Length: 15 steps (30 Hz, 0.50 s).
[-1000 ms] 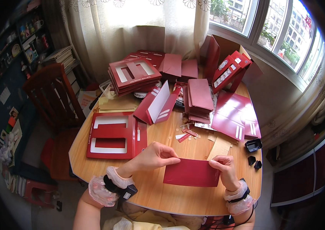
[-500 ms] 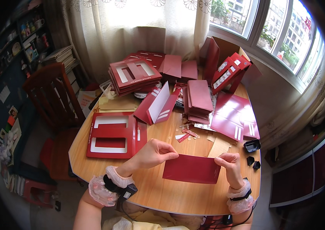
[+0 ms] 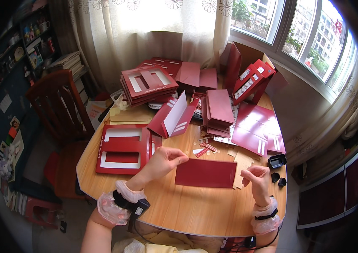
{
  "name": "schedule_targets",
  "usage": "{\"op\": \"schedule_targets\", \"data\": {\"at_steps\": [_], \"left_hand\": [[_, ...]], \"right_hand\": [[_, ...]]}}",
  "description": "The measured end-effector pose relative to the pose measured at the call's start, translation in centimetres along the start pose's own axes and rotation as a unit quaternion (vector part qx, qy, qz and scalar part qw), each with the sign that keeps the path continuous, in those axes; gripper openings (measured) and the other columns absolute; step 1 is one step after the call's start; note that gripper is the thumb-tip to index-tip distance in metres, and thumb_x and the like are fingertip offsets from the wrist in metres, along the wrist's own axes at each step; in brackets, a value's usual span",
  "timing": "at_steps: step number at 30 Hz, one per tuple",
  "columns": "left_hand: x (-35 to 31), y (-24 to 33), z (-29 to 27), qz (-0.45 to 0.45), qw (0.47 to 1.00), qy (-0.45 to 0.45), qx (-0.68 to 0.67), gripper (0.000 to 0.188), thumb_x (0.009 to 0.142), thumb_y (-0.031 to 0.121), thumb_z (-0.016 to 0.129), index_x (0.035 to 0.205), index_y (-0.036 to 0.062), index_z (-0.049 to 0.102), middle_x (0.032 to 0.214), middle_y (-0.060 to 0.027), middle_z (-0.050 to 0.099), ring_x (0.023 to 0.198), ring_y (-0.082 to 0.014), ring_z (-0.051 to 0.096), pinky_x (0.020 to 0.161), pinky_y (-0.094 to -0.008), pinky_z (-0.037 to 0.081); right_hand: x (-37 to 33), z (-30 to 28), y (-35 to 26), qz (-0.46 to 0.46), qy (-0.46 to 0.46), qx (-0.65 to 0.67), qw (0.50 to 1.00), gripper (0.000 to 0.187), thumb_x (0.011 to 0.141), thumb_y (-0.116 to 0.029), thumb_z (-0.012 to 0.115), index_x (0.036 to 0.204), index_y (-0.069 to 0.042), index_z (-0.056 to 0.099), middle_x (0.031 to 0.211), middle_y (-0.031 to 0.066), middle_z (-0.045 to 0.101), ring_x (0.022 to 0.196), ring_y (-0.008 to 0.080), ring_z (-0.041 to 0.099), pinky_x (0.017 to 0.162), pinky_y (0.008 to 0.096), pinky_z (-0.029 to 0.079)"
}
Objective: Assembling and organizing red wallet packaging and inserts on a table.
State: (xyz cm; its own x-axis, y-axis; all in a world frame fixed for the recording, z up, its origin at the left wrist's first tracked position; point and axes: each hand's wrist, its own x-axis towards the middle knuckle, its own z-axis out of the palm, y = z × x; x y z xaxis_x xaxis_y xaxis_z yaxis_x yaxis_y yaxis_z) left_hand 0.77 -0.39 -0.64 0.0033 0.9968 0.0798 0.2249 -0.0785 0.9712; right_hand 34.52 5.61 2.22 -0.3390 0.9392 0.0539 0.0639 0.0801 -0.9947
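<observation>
A flat maroon paper envelope hangs above the front of the wooden table, its long side running left to right. My left hand pinches its upper left corner between thumb and fingertips. Just past the envelope's right edge, my right hand is apart from it, thumb and fingers drawn together. Whether anything small sits in that pinch cannot be made out. Close behind my left hand lies a red window box, and tan paper pieces lie behind the envelope's right end.
Stacked red window boxes stand at the back left. A pile of maroon envelopes rises mid-table beside an open red folder. Small red-and-white strips lie before them. Black plastic parts sit by the right edge.
My right hand has come off the envelope's right corner and sits slightly to the right. My left hand has shifted a little left and away from me with the envelope.
</observation>
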Motion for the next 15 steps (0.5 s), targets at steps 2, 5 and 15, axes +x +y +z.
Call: {"op": "schedule_targets", "data": {"at_steps": [2, 5, 15], "left_hand": [[0.2, -0.1, -0.6, -0.026, 1.0, 0.005, -0.014, 0.017, 0.098, 0.012, 0.07, 0.102, -0.0033, 0.075, 0.091, -0.0033, 0.075, 0.086, -0.0079, 0.069, 0.079, -0.0244, 0.055], [0.3, -0.4, -0.8, -0.007, 0.998, 0.003, -0.057, 0.018, 0.098, 0.013, 0.07, 0.102, -0.0036, 0.074, 0.091, -0.0034, 0.075, 0.087, -0.0075, 0.069, 0.078, -0.0235, 0.055], [0.0, 0.2, 0.7, 0.049, 0.997, 0.047, -0.037, 0.02, 0.097, 0.015, 0.072, 0.105, -0.002, 0.075, 0.093, -0.004, 0.077, 0.088, -0.0081, 0.069, 0.081, -0.0245, 0.055]], "right_hand": [[0.0, -0.1, 0.1, -0.012, 0.012, -0.002, 1.0, 0.019, 0.091, -0.011, 0.075, 0.079, 0.004, 0.072, 0.063, 0.0065, 0.067, 0.053, 0.0113, 0.063, 0.051, 0.0221, 0.048], [0.2, 0.3, 0.3, -0.018, 0.031, 0.007, 0.999, 0.02, 0.094, -0.011, 0.072, 0.082, 0.004, 0.072, 0.061, 0.0068, 0.066, 0.051, 0.0109, 0.062, 0.05, 0.0221, 0.047], [-1.2, 2.5, 0.5, -0.023, -0.048, -0.005, 0.999, 0.016, 0.089, 0.003, 0.066, 0.074, 0.003, 0.07, 0.066, 0.0054, 0.068, 0.051, 0.0083, 0.058, 0.046, 0.0205, 0.041]]}}
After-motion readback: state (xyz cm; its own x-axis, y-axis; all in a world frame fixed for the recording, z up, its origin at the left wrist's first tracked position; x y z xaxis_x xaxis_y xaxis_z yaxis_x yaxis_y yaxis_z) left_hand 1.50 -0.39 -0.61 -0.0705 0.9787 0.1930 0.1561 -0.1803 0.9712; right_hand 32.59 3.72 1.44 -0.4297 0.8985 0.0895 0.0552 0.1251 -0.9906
